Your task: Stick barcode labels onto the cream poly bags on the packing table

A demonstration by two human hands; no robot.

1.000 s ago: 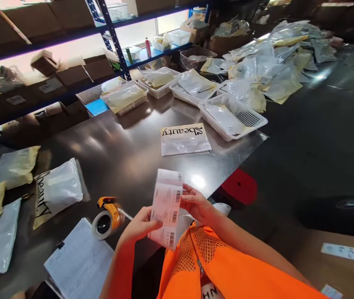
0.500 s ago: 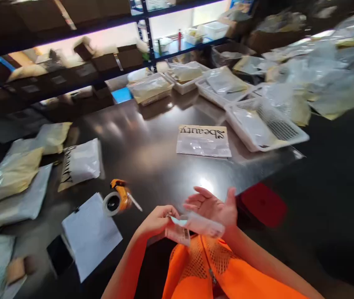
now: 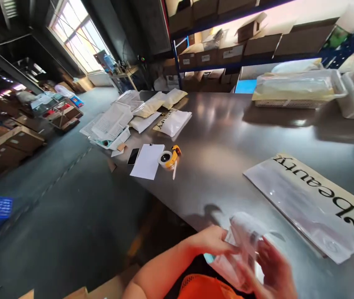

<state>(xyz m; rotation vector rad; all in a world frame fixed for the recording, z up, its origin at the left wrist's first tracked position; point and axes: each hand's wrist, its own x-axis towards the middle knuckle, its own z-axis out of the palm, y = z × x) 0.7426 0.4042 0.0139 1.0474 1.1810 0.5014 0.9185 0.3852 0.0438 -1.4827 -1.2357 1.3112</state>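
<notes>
Low over the table's front edge, my left hand (image 3: 215, 242) pinches a small clear plastic packet (image 3: 246, 231) by its left side. My right hand (image 3: 273, 265) is closed round the packet's other side, with its thumb across the front. Printed dark marks and a teal patch show on the packet, but motion blurs it and I cannot make out its contents. To the right of both hands, a flat white mailing bag (image 3: 308, 203) printed "beauty" lies on the metal table (image 3: 214, 166).
A tape dispenser (image 3: 170, 158), a paper sheet (image 3: 147, 162) and a phone (image 3: 133, 156) lie to the left. Filled bags (image 3: 172, 122) and white baskets (image 3: 114, 122) stand beyond them. A bag-topped basket (image 3: 292, 89) is at the back right, before shelves with cardboard boxes (image 3: 206, 57).
My view has swung left, bringing the floor and window in. My right hand, open with spread fingers before, has closed on the packet beside my left, and the packet is raised.
</notes>
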